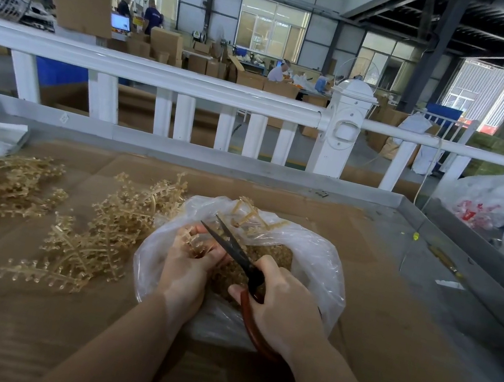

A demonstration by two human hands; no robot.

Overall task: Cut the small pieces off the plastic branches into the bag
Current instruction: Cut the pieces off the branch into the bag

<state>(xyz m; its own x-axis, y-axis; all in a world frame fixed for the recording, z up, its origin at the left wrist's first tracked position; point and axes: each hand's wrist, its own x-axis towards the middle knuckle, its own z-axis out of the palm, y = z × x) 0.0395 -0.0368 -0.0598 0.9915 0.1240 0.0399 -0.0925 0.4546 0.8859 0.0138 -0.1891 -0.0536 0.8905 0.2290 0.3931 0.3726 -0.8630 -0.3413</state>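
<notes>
Cut pieces already fill the clear bag (pixel 307 268) at near centre, while uncut plastic branches (pixel 95 230) still lie heaped to its left. The left hand (pixel 190 267) grips 1 branch inside the bag; the right hand (pixel 283 311) holds open-bladed scissors (pixel 233 248) over it.

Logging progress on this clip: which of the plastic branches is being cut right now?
The tan plastic branch gripped by the left hand over the clear plastic bag, at the open black scissors; the other branches lie loose on the cardboard.

Head-worn view, forward and down, close over table (pixel 363 278).
</notes>
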